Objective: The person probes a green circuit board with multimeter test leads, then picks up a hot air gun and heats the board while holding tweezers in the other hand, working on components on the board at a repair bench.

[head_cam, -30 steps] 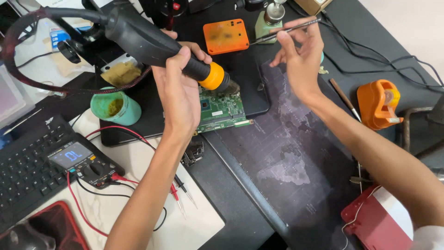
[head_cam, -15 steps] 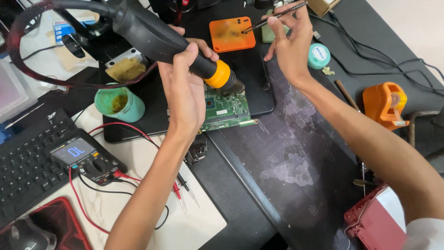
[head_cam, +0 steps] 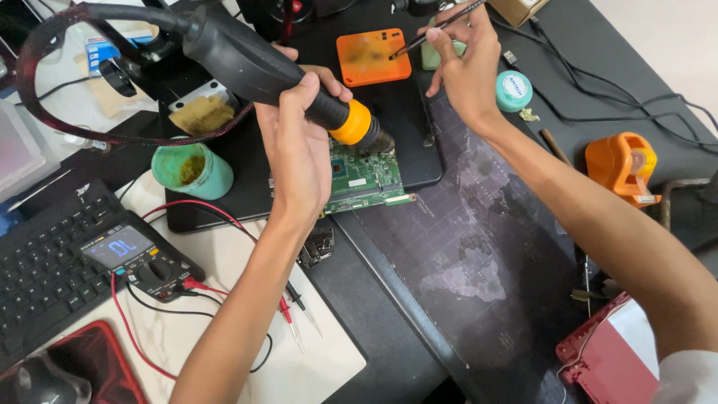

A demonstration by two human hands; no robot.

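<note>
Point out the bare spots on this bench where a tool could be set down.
Most open: the dark map-printed mat between the green circuit board and the orange tape dispenser, though the right forearm crosses it. Also the white sheet's near corner, past the probe tips. Crowded: around the multimeter, green cup and orange box.

Circuit board [head_cam: 364,179]: centre of the desk, on the dark mat [head_cam: 479,247]; hot-air tool [head_cam: 299,82] held over its far edge.
Multimeter [head_cam: 138,262]: near left, its probes [head_cam: 295,314] lying to its right.
Keyboard [head_cam: 37,269]: left of the multimeter.
Cup [head_cam: 192,170]: left of the board.
Square box [head_cam: 372,56]: far, behind the board.
Tape dispenser [head_cam: 621,166]: right.
</note>
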